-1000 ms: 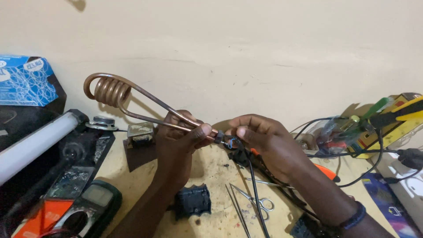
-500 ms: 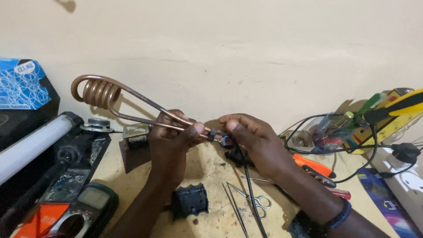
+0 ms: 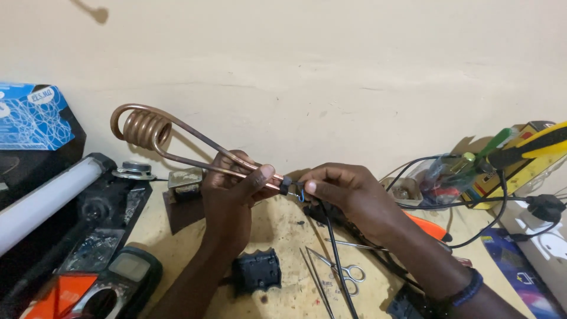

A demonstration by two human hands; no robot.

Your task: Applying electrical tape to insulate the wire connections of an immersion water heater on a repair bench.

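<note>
— Hands first: how many, and what are they doing?

— Two in the head view. The left hand (image 3: 236,192) is closed around the two straight rods of one copper coil heater (image 3: 155,132), thumb pressed on top. The right hand (image 3: 348,198) pinches the small black end piece (image 3: 286,185) where the rods finish, fingertips shut on it.

— Where does the heater sit?

— Held in the air above the surface (image 3: 283,227), its coiled end pointing to ten o'clock, well clear of the wall.

— And the cable?

— One black cable (image 3: 336,260) drops from the pinch toward six o'clock.

— Anything else counted?

— One pair of scissors (image 3: 339,270) at five o'clock of the hands, one black block (image 3: 257,270) at six, one white tube (image 3: 44,201) and one meter (image 3: 127,272) at eight, one blue box (image 3: 32,115) at nine.
</note>
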